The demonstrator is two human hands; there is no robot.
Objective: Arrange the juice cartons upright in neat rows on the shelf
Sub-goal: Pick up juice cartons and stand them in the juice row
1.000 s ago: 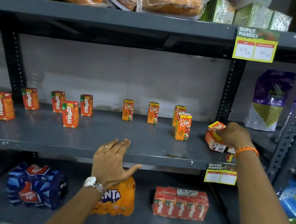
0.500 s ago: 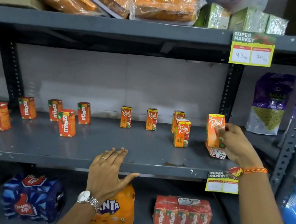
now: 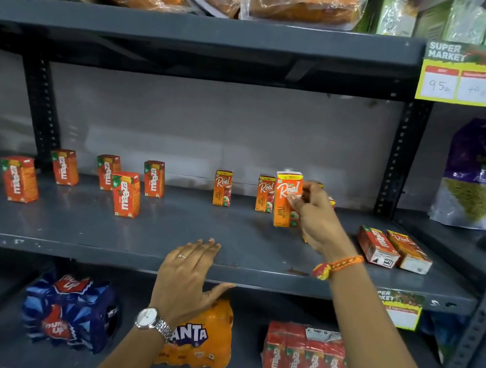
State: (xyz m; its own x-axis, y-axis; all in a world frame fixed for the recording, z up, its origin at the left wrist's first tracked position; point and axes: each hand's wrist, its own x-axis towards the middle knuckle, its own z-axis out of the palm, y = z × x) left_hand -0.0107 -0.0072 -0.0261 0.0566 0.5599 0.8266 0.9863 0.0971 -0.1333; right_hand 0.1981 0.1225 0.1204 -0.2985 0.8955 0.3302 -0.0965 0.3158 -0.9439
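My right hand (image 3: pixel 315 215) grips an orange Real carton (image 3: pixel 285 200), upright, low over the grey shelf (image 3: pixel 170 236), in front of the back row. Two more Real cartons (image 3: pixel 222 187) (image 3: pixel 265 193) stand upright at the back; others behind my hand are mostly hidden. Several red Maaza cartons (image 3: pixel 125 194) stand upright on the left. A Maaza carton (image 3: pixel 376 249) and a Real carton (image 3: pixel 408 251) lie flat at the right. My left hand (image 3: pixel 188 277) rests flat on the shelf's front edge, fingers apart, holding nothing.
A dark upright post (image 3: pixel 397 158) stands at the shelf's right end, with a purple bag (image 3: pixel 478 172) beyond it. Below are a Thums Up pack (image 3: pixel 69 312), a Fanta pack (image 3: pixel 204 338) and a wrapped Maaza pack (image 3: pixel 304 355). Price tags (image 3: pixel 460 74) hang from shelf edges.
My right hand picked a Real carton off the flat pile at the right, turned it upright and carried it left toward the standing Real cartons. My left hand stayed on the shelf edge.
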